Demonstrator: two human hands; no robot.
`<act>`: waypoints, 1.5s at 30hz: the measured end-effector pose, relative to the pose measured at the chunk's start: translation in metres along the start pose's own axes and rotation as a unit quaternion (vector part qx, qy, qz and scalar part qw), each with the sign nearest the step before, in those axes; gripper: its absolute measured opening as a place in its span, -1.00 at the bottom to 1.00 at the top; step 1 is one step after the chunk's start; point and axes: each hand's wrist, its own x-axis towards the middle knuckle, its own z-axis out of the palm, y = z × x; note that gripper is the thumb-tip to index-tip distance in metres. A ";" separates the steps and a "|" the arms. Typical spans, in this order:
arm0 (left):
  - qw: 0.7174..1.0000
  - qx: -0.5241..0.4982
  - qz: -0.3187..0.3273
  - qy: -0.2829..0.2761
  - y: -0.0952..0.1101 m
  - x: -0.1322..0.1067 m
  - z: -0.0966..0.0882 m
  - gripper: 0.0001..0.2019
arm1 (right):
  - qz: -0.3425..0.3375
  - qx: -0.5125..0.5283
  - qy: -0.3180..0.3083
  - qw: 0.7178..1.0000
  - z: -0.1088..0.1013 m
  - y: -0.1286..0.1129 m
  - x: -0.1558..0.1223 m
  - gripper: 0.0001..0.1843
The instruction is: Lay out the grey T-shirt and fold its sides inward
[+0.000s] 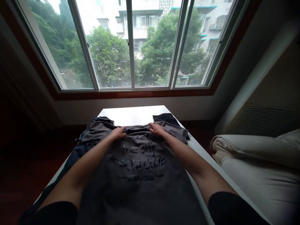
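A grey T-shirt (140, 175) with dark printed lettering lies spread flat on a white table (133, 114), its collar at the far end. My left hand (118, 132) rests on the shirt's left shoulder beside the collar, fingers curled onto the cloth. My right hand (156, 128) lies on the right shoulder beside the collar, fingers pinched on the fabric edge. Both forearms stretch out over the shirt.
A dark garment (167, 118) lies at the far right of the table and a dark blue one (77, 150) under the shirt at the left. A large window (131, 43) is ahead. A white cushioned seat (257, 162) stands to the right.
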 end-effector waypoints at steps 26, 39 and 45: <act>0.976 -0.195 -0.038 0.089 0.002 0.107 0.031 -0.44 | -0.016 0.199 0.030 0.979 0.038 -0.004 0.090 -0.33; 0.997 -0.065 -0.036 0.035 0.003 0.062 0.089 -0.29 | 0.013 -0.016 -0.041 0.999 0.083 -0.002 0.046 -0.24; 0.997 -0.063 -0.046 -0.002 -0.002 0.074 0.082 -0.21 | 0.018 -0.012 -0.083 0.996 0.079 0.001 0.060 -0.15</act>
